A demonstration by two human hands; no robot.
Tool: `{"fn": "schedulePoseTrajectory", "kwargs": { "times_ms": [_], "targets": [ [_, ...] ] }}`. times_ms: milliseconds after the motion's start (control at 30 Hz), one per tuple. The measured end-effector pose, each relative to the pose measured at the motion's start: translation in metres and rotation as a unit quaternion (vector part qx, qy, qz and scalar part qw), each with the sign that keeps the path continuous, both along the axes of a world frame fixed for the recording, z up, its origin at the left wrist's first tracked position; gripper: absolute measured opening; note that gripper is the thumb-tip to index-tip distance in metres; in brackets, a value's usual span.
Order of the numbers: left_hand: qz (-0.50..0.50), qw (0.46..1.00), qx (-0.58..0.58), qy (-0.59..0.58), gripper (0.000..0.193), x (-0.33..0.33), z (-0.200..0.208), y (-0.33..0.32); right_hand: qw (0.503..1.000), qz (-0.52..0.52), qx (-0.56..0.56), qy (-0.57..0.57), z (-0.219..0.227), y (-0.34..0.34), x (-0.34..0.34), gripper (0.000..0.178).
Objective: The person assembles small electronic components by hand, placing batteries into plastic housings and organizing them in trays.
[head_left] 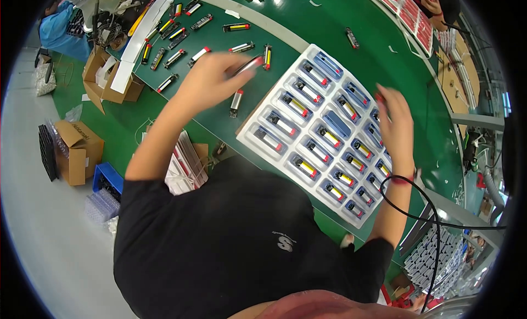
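Note:
My left hand (215,80) is raised over the table, its fingers closed on a slim battery unit (248,66) with a red end. At the upper right edge of a white moulded tray (263,106) is my right hand (396,124); its fingertips pinch together around a small red bit, mostly hidden. Rows of blue-lined pockets fill the tray, and most hold battery units (296,105) with silver or yellow cells and red ends. One pocket (336,124) shows only blue lining. A loose battery unit (236,103) lies between my left forearm and the tray.
Several more loose battery units (175,58) are scattered on the green table (219,121) at the far left. A long white strip (144,39) lies beyond, beside an open carton (101,72). A black cable (437,226) crosses near my right wrist. Another person's hand (432,3) shows at far right.

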State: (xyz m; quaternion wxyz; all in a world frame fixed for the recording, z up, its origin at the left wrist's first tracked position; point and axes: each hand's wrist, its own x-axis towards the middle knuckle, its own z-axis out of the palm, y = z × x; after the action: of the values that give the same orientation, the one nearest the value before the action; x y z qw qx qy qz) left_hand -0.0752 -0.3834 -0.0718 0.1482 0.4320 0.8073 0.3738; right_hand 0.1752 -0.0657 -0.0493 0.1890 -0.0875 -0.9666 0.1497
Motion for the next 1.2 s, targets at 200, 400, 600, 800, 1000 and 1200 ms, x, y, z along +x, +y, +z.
{"fn": "schedulePoseTrajectory", "kwargs": {
  "times_ms": [200,400,600,800,1000,1200],
  "targets": [
    [0.083,0.99,-0.076,0.088,0.02,0.056,-0.044,-0.096,0.929,0.351,0.111,-0.04,-0.016,-0.067,-0.141,0.028],
    [0.122,0.974,-0.068,0.179,0.025,0.05,-0.055,-0.097,0.893,0.426,0.089,-0.112,-0.048,-0.123,-0.148,0.022],
    [0.136,0.968,-0.035,0.208,0.025,0.037,-0.069,-0.093,0.943,0.322,-0.074,-0.053,-0.057,-0.088,-0.167,0.019],
    [0.083,0.965,0.054,0.244,0.027,0.034,-0.059,-0.07,0.948,-0.224,0.205,-0.097,-0.102,0.074,-0.159,0.049],
    [0.045,0.977,0.017,0.21,0.03,0.02,-0.054,0.004,0.981,-0.166,0.033,-0.097,-0.128,0.116,-0.17,0.038],
    [0.021,0.989,-0.067,0.133,0.029,0.009,-0.061,0.016,0.994,0.098,-0.016,0.048,-0.064,0.007,-0.2,0.036]
  ]
}}
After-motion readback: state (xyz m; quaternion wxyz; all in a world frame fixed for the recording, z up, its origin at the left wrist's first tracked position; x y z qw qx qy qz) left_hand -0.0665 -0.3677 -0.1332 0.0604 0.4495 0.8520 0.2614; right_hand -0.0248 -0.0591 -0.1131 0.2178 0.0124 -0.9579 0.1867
